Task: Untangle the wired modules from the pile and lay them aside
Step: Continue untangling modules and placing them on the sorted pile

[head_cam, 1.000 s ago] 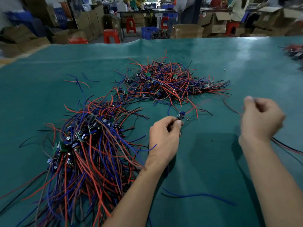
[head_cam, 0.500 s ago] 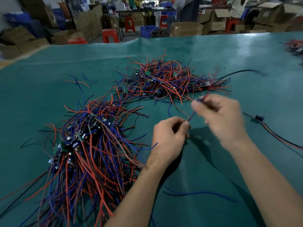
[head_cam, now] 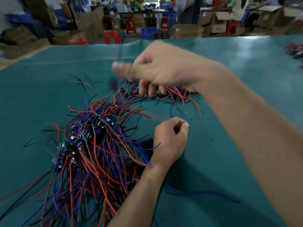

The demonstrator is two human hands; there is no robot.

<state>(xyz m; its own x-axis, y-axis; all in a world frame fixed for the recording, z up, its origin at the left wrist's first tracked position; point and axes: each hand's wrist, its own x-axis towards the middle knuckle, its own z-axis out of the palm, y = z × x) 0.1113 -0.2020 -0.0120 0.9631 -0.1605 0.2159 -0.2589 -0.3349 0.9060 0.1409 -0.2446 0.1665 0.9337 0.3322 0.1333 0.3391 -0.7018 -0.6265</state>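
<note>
Teal matting covers the whole table, and behind it we've got a cluttered workshop: cardboard boxes stacked all over, three red stools we can count for sure, and a blue crate on the floor. People at the back are too blurry to make out.

Two piles of wired modules on the table. The big pile sits near-left, red, blue and black leads going every way, little green boards buried in the middle. The smaller far pile is half hidden behind our right hand. One loose blue wire lies alone near the front.

Our left hand rests on the matting just right of the big pile, fingers curled and thumb pinched to forefinger; whatever it pinches is too small to see. The right hand is raised above the far pile and smeared with motion, thumb out, fingers curled, with a blurry wired module dangling under the thumb.
</note>
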